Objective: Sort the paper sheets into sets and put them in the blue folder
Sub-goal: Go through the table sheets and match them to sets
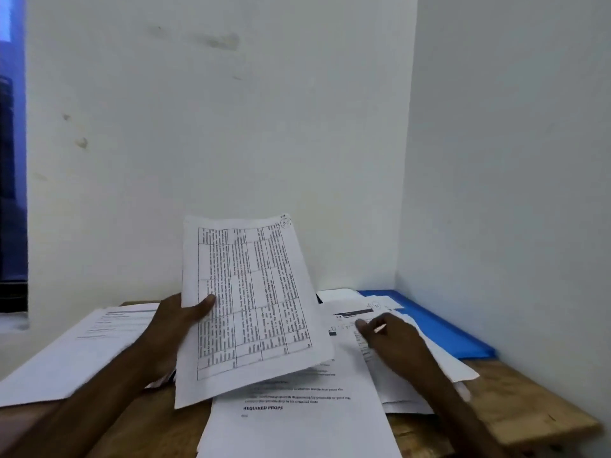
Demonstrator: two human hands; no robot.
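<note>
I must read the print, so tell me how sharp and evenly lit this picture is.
Head view: light soft and even, no glare, shadows faint. Head view: the white sheet printed with a table, held in the left hand, is blurred, its small print unreadable. Head view: the right hand is smeared, its outline unclear. Head view: a blue cast at the left edge.

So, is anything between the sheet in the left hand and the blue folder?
Yes: loose sheets lie over the blue folder's left part, and the right hand rests on them, between the held sheet and the folder.
</note>
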